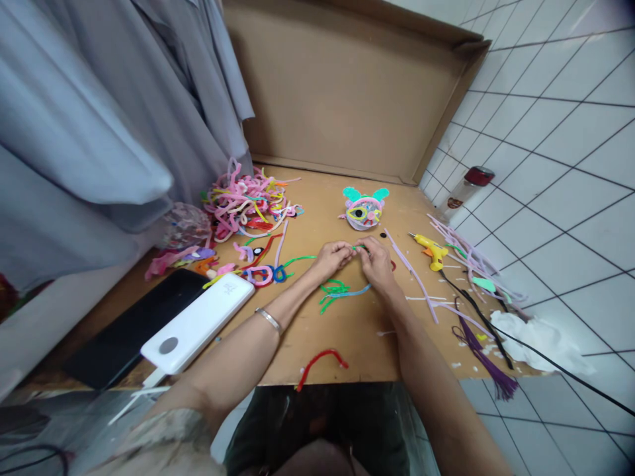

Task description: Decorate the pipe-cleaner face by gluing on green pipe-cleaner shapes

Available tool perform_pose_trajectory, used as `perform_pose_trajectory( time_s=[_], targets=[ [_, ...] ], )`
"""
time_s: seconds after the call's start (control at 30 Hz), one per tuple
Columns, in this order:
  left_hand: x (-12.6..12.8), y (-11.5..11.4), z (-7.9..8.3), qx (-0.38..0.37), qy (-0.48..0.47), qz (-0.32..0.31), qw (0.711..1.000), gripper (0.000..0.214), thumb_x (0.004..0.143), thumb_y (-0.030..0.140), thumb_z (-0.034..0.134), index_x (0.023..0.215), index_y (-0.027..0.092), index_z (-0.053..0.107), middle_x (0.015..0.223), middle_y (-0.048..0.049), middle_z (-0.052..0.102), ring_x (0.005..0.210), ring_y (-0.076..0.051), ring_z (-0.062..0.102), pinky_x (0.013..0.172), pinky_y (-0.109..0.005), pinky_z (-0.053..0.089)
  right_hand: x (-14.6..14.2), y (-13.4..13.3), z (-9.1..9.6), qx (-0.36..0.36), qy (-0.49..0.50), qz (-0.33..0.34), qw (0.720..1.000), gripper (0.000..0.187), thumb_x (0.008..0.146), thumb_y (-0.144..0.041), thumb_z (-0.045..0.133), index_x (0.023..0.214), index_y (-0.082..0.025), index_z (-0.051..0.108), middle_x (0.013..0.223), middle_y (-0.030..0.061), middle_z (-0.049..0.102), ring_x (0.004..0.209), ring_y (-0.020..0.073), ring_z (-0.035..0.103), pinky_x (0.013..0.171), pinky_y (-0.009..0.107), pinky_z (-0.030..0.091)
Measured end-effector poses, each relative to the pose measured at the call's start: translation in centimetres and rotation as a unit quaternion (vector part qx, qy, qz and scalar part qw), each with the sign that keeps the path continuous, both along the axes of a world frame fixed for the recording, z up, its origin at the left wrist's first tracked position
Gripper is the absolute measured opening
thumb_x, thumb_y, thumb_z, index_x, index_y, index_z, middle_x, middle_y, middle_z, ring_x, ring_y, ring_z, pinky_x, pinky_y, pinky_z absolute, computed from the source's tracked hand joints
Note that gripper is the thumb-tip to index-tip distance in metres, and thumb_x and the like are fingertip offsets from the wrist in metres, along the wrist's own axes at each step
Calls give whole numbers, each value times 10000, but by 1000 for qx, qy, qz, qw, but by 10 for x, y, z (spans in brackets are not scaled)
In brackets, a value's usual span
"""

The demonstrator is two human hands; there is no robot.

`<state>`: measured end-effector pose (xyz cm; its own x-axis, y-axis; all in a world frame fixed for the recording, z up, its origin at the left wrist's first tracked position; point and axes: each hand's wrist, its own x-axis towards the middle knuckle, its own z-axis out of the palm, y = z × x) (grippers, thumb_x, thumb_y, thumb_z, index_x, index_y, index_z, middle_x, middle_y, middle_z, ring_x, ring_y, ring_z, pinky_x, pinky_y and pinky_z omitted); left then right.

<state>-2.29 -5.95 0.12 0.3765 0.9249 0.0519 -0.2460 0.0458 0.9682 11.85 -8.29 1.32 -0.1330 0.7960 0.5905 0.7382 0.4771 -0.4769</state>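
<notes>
Both of my hands meet over the middle of the table. My left hand pinches a green pipe cleaner, and my right hand grips it from the other side. Only a short bit of it shows between the fingertips. Just below lies a bent bundle of green pipe cleaners with a light blue pipe cleaner running from it under my right wrist. Another green strand stretches out left of my left hand. Beyond my hands stands a small figure with teal ears and a yellow-rimmed eye.
A tangled heap of pink pipe cleaners lies at the left, behind a white power bank and a black phone-like slab. At the right are a yellow glue gun, lilac pipe cleaners and a purple tassel. Cardboard stands behind.
</notes>
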Motion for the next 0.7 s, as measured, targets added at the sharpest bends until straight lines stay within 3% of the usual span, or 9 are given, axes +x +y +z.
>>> perform_pose_trajectory(
  time_s=[0.3,0.5,0.6,0.7],
  targets=[
    [2,3,-5,38,66,85,993,137,645,268,519,584,154,562,488,56,438,454,-60,337,468,-210,248,-4,-1,-1,-15,74,7,997,189,843,-262,478,839,-196,655,858,73,678,825,217,610,779,330,455],
    [3,5,-5,-17,11,79,997,186,723,329,500,656,161,544,494,62,409,393,-52,288,414,-207,178,-5,2,-5,-55,202,-30,977,199,805,-325,525,827,-181,660,799,42,692,738,188,613,719,303,469],
    [1,6,-5,-1,6,87,996,244,762,384,512,669,161,539,510,57,417,396,-52,296,413,-210,178,-4,3,-5,-79,233,-31,969,221,784,-349,545,837,-173,669,766,31,691,671,167,595,666,285,469],
    [1,4,-6,39,34,84,995,339,786,472,533,643,164,524,486,58,401,417,-59,318,430,-212,207,-5,2,-3,-66,224,-20,972,213,773,-338,555,821,-177,686,812,46,716,755,187,627,732,303,485]
  ],
)
